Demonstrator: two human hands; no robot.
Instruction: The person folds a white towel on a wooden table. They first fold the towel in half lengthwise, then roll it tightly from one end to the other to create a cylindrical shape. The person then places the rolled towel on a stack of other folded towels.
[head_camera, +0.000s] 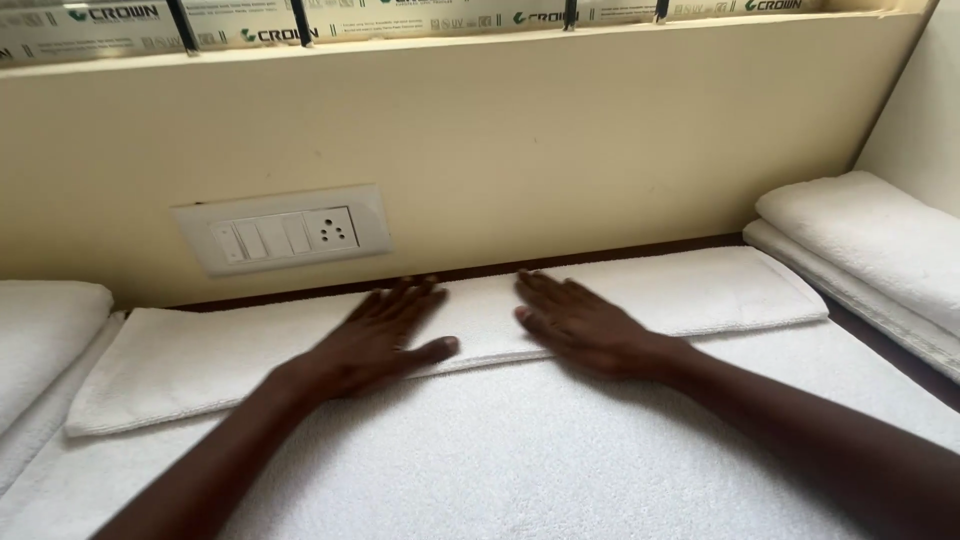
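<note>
The left hand (385, 335) and right hand (585, 325) lie flat, fingers (420, 293) spread and pinching nothing, on a folded white towel (720, 290) near the wall's switch plate (285, 230).

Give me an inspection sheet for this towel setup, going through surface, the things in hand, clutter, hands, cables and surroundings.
Surface: a white terry towel spread flat, covering the work area.
Things in hand: the folded band of that towel, lying along the far edge next to the wall.
Clutter: folded white towels at right; more white towel at left.
Hands: left hand and right hand both flat, palms down, fingers spread, pressing on the fold; neither grips anything.
Cables: nothing seen.
Surroundings: cream wall with a white switch and socket plate; a window frame above.
</note>
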